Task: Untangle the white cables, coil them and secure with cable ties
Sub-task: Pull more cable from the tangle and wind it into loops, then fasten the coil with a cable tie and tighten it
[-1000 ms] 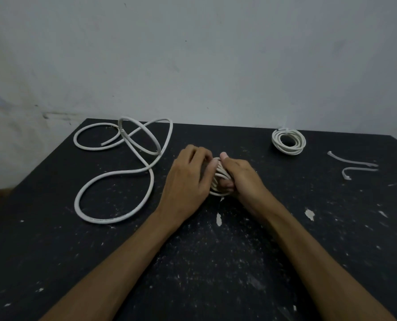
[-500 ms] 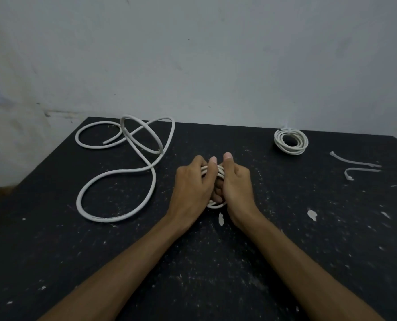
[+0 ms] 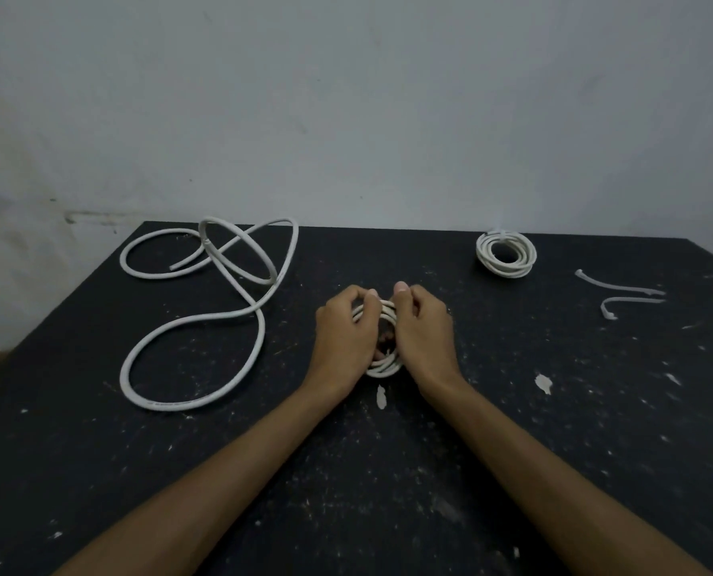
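Left hand (image 3: 342, 334) and right hand (image 3: 423, 332) close together at frame centre, both with fingers curled round small white coil (image 3: 381, 365) on dark surface (image 3: 388, 492). Loose white cable (image 3: 205, 322) at left. Tied coil (image 3: 506, 253) at upper right; two cable ties (image 3: 624, 295) at far right.

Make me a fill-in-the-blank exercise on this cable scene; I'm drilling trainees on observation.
1. Both hands, left hand and right hand, hold a small ___ of thin white cable.
2. The tied white cable coil lies at the table's far ___.
3. The thick loose white cable lies on the person's ___ side.

Missing: coil; right; left
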